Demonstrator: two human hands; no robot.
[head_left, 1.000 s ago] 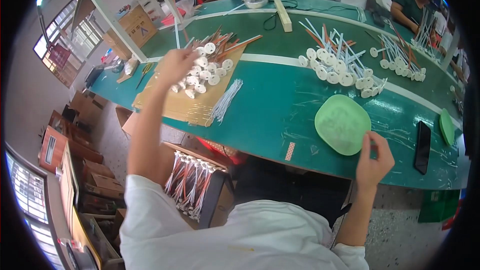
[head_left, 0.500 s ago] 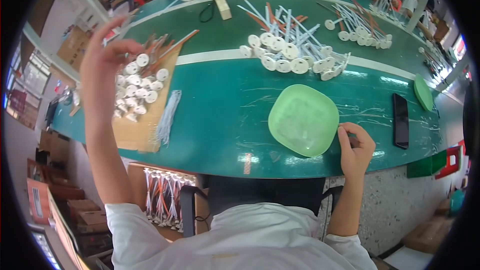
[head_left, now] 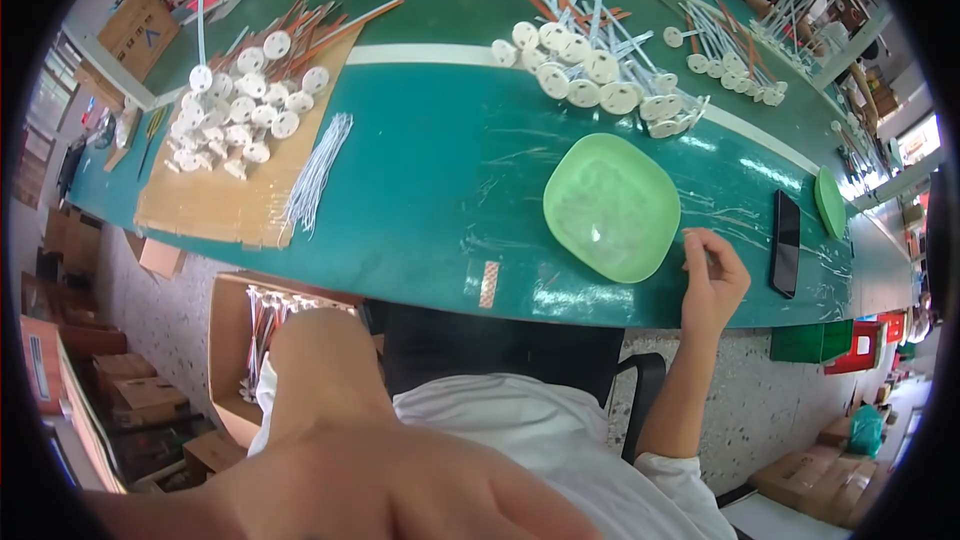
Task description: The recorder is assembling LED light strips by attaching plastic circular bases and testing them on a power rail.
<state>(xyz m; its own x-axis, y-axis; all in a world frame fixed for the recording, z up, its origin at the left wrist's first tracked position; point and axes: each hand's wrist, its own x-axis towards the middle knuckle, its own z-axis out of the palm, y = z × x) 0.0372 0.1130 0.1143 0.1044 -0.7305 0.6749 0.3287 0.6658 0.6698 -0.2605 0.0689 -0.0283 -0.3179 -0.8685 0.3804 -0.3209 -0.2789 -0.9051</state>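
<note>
Head view: green table (head_left: pixel 420 170), speckled floor (head_left: pixel 760 390); right hand (head_left: pixel 714 285) pinched, left hand (head_left: pixel 390 490) fingers unclear.

The scene is quite brightly and evenly lit, with only soft shadows. On the glossy green tabletop (head_left: pixel 420 170), white glare lies at the lower centre and the right of the frame, and a small glint sits in the rounded square plate of light green plastic (head_left: pixel 612 202). The bare left hand (head_left: pixel 420 485) at the bottom (it seems very close to the lens) is blurred, without fine detail. Toward the black circular rim, straight edges bend and details become smeared.
</note>
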